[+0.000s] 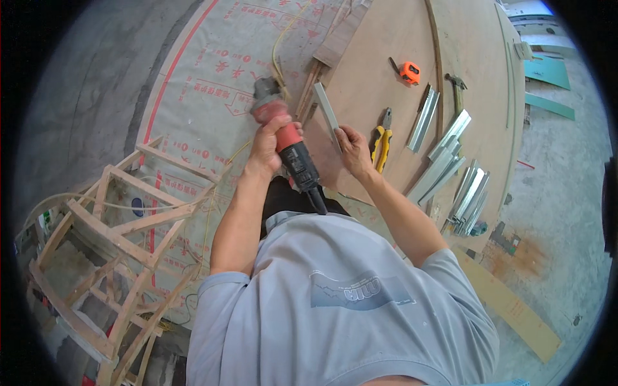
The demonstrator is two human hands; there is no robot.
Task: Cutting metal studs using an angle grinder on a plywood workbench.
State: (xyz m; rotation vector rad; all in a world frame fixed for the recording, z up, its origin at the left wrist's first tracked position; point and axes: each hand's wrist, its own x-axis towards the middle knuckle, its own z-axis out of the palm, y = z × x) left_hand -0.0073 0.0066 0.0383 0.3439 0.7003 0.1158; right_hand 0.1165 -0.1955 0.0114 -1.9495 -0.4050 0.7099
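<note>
My left hand point(265, 145) is closed round the body of a red and black angle grinder point(297, 161). The grinder's head points away from me and is a little blurred, so its disc does not show clearly. In my right hand point(353, 149) is a short strip of light grey metal channel point(326, 106), gripped at its near end and slanting up to the left. Pliers with yellow and black handles point(381, 147) lie on the plywood board point(380, 71) just right of my right hand. Several cut pieces of metal channel point(440, 168) lie farther right.
On the board are an orange tape measure point(409, 73) and a hammer point(458, 90). More metal pieces point(470, 196) lie near its right edge. A wooden sawhorse-like frame point(122, 238) stands at the left. A yellow cord point(278, 55) runs over the printed floor sheet point(212, 77).
</note>
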